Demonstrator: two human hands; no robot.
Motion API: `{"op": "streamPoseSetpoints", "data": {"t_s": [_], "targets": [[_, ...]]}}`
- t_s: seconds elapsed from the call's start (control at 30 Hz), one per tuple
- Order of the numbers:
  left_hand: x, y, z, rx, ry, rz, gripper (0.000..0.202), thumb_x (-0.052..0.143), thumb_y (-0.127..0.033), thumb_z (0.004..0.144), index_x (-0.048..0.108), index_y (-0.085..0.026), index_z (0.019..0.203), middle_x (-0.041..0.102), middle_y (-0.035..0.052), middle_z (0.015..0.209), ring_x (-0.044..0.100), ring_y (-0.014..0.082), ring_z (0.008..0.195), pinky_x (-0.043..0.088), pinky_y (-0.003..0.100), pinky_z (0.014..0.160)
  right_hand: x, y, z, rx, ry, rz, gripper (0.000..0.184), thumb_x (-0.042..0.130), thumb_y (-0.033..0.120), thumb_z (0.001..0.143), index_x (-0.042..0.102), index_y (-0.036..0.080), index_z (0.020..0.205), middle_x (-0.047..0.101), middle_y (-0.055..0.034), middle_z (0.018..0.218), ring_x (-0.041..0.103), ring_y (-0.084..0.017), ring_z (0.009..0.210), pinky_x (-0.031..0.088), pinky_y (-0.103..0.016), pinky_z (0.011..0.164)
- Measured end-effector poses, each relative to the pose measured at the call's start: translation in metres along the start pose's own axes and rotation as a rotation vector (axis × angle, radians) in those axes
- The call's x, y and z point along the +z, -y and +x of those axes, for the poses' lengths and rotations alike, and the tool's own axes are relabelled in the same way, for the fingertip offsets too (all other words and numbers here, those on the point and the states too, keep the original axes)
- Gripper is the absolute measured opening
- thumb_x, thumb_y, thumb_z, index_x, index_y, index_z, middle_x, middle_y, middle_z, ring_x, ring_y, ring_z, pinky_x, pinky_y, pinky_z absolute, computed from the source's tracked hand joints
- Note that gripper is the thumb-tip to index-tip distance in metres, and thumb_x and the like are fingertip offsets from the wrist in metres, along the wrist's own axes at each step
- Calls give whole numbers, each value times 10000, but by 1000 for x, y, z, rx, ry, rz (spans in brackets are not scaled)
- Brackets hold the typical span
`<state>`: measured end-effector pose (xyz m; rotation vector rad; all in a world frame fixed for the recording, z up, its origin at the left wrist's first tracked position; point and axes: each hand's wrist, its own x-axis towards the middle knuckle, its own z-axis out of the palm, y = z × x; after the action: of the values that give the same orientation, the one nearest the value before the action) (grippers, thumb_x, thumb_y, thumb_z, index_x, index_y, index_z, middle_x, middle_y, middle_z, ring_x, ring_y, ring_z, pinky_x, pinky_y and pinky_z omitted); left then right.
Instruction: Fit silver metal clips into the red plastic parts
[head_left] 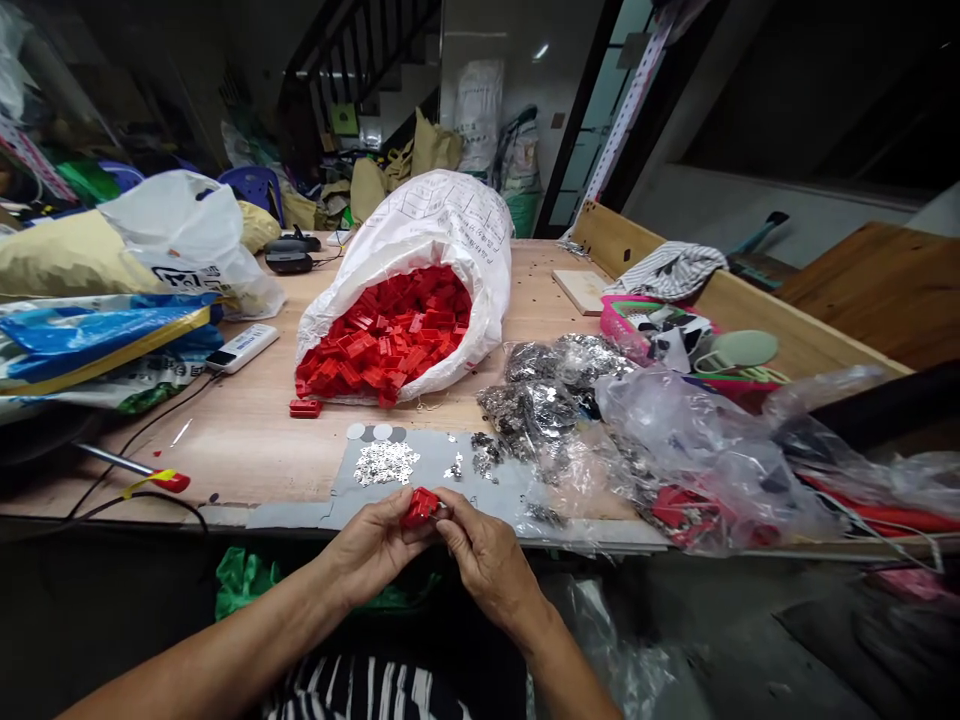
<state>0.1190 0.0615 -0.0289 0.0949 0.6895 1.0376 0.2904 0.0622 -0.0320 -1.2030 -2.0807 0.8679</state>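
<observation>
– First, the biggest things?
– A table (255, 450), with a white sack (442, 225) on top; then the left hand (379, 535) gripping a red block (420, 507) at the near edge, right hand (484, 548) pinching its end.
– Handling?
– Probably light, stiff, rather smooth; best held by the long sides.
– Counts?
– One sack, two hands, one block held, at least one loose block (305, 408) before the sack, silver pieces (386, 463) beyond counting.

Wooden table (240, 430) (sack (435, 215), red part (305, 409)).

Red piece (420, 507) partly hidden by hands (375, 543)
</observation>
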Motion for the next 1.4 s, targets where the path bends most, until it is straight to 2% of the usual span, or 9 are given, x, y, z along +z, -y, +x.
{"op": "streamPoseSetpoints", "data": {"t_s": [0.13,0.4,0.67,0.77,0.83,0.97,1.03,1.2,1.4], "targets": [[3,6,1,-16,37,12,175,533,-138,884,687,-72,830,729,101,858,701,178,819,518,339,923,-2,0,-5,11,-46,-26,299,407,303,961,527,271,1233,691,-47,1060,663,-206,890,474,-286,769],[-10,6,-9,-82,132,117,88,629,-183,828,646,-121,768,710,82,875,667,210,946,409,378,1024,16,6,-13,108,-148,126,314,325,344,990,615,226,960,613,6,710,569,-131,631,401,-220,609],[-58,-29,-40,49,194,826,195,697,-284,765,622,-141,655,670,47,902,586,160,862,409,255,811,45,35,-29,194,8,-30,297,374,352,978,619,220,876,633,7,765,591,-132,694,408,-223,644],[-90,-33,-47,-5,110,835,244,718,-341,736,602,-144,653,662,36,793,586,153,781,416,251,748,69,39,-38,191,79,-115,218,466,328,939,601,242,1087,653,-30,1079,622,-171,936,441,-249,794],[-113,-31,-47,-107,-15,681,273,720,-376,728,559,-161,680,635,13,709,592,145,694,430,250,663,85,39,-43,219,121,-184,313,509,321,916,541,253,1220,609,-51,1221,592,-206,1069,432,-286,880],[-152,-27,-38,-229,-273,448,267,752,-304,686,542,-174,790,654,55,834,650,203,811,500,345,747,101,40,-50,301,216,-312,219,513,337,912,604,262,1097,686,-19,1026,638,-216,960,452,-299,810],[-163,-27,-34,-134,-284,581,241,737,-266,680,565,-167,816,651,65,859,647,211,836,496,364,801,102,42,-55,331,226,-340,176,502,348,917,627,258,1002,692,-2,954,648,-203,902,450,-284,775],[-165,-34,-34,150,-81,1420,208,681,-284,659,645,-168,828,681,71,880,614,270,913,441,377,867,93,47,-65,392,180,-325,170,497,342,915,638,261,966,698,6,929,641,-187,905,431,-260,784],[-156,-38,-43,136,93,1548,257,554,-351,772,664,-218,961,697,47,1040,603,250,1029,423,328,922,52,57,-35,279,81,-160,143,511,257,900,648,252,939,699,24,893,642,-147,821,440,-213,713]]}}
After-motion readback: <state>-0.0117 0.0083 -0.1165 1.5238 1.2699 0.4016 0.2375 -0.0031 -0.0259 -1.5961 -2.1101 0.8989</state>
